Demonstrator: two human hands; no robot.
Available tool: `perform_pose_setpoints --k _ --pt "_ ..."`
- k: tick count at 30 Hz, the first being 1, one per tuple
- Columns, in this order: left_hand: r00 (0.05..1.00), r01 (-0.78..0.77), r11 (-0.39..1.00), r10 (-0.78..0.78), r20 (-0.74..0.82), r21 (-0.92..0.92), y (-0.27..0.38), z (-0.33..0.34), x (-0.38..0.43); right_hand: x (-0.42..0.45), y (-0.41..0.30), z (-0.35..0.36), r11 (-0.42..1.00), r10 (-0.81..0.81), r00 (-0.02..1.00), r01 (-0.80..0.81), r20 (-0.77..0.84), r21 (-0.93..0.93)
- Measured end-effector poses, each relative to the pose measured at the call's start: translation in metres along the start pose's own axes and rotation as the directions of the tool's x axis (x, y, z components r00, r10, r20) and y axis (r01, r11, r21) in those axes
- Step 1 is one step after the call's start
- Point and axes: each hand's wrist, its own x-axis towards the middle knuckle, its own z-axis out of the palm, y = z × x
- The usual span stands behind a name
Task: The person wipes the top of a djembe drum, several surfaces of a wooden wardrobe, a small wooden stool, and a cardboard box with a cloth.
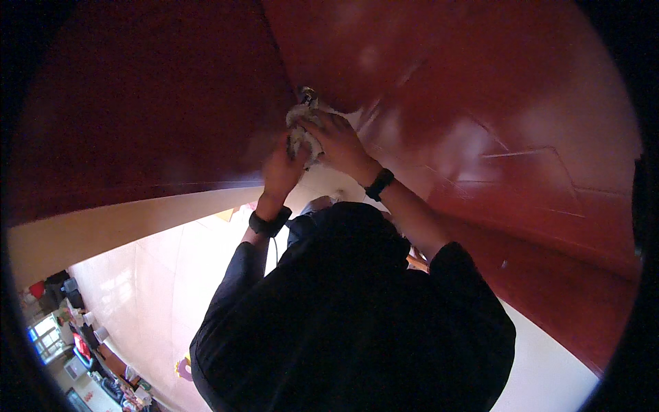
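A crumpled greyish rag (297,114) is bunched between my hands, close to the corner where two dark red glossy panels meet. My right hand (346,143) lies over the rag with its fingers bent across it. From below, my left hand (282,169) grips the rag's lower left side, its fingers slightly blurred. At the rag's upper end shows a small dark, shiny piece (307,95); whether it is part of the rag or a separate thing cannot be told. Each wrist wears a black band.
A dark red panel (144,108) rises on the left, and a scratched, glossy red surface (515,154) spreads to the right. Beyond the left panel's pale edge (103,226) lies a bright tiled floor (154,273). Furniture and a window (46,337) show at the far lower left.
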Motion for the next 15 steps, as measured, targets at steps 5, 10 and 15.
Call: perform_pose_setpoints --k 5,10,15 --pt "0.981 -0.179 0.984 0.179 0.072 0.005 -0.001 0.017 0.016 0.002 0.024 0.018 0.993 -0.02 1.0 0.023 0.023 -0.12" --pt "0.958 -0.204 0.978 0.21 0.195 -0.049 -0.003 0.04 0.019 -0.012 0.029 -0.005 0.997 -0.027 0.999 0.025 0.024 0.07" --pt "0.968 -0.12 0.986 0.143 0.208 -0.119 -0.021 0.057 -0.002 -0.027 0.017 -0.005 1.0 0.022 0.995 -0.024 0.098 0.019"
